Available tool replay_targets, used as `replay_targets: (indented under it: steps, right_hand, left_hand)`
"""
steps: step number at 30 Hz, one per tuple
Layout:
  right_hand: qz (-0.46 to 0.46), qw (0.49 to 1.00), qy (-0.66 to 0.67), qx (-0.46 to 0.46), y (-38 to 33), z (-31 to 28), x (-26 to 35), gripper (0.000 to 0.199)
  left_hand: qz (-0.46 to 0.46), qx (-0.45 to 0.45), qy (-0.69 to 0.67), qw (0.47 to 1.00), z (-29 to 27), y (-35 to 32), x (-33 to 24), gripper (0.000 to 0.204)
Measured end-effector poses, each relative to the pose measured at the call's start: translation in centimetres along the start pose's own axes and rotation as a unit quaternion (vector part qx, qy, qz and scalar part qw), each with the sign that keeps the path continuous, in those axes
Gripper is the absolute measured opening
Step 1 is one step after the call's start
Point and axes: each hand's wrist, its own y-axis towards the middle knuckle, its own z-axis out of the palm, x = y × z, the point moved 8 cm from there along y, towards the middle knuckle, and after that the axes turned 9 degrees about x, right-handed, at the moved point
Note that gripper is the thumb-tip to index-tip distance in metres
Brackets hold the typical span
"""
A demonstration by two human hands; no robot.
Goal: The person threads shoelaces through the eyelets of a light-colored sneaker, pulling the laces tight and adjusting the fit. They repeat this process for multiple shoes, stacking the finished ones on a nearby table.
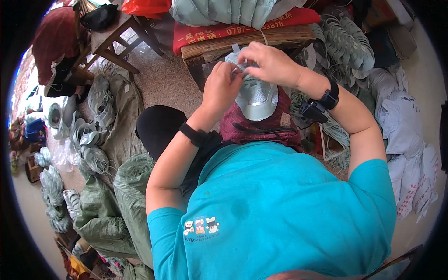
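A pale mint shoe upper (256, 103) rests over my lap on a maroon cloth (247, 122), its rounded toe toward me and its tongue end away. My left hand (220, 87) is at the upper's left edge by the lacing area, thumb and fingers pinched together. From the right, my right hand (271, 64) reaches over the same area with bent fingers drawn in toward the thumb. What lies between the fingertips of either hand is too small to make out. The hands are close together but apart, hiding part of the upper's middle.
Ahead stands a wooden bench (247, 45) under a red printed cloth (298, 19), with stacked uppers (219, 11) on top. More uppers lie in bundles on the right (345, 42) and left (100, 100). White sacks (403, 121) line the right; a wooden stool (116, 32) stands at far left.
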Motion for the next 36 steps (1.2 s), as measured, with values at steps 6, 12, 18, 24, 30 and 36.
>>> replay_targets:
  steps: [6,12,18,24,30,36]
  right_hand:
    - [-0.074,0.992,-0.09,0.04,1.2,1.5,1.5,0.012]
    - [-0.179,0.936,0.304,0.0,7.3,-5.3,11.3,0.009]
    - [-0.323,0.869,0.369,-0.069,8.5,-12.3,17.5,0.009]
    - [-0.233,0.87,0.432,-0.038,7.4,-11.4,14.2,0.008]
    - [-0.129,0.988,-0.013,-0.09,2.6,-7.3,4.1,0.012]
    - [-0.061,0.984,-0.165,-0.002,-3.1,-1.0,0.2,0.02]
  left_hand:
    - [-0.253,-0.046,-0.414,0.873,0.2,-2.7,4.4,0.017]
    - [-0.085,-0.041,-0.251,0.963,-1.1,-2.7,2.6,0.015]
    - [-0.076,-0.046,-0.178,0.98,-0.4,-1.5,0.8,0.005]
    - [0.009,-0.028,0.072,0.997,-0.2,0.3,-1.3,0.012]
    - [-0.017,0.001,0.034,0.999,1.1,1.4,-0.8,0.007]
    - [-0.074,0.034,0.068,0.994,0.5,1.4,-1.2,0.018]
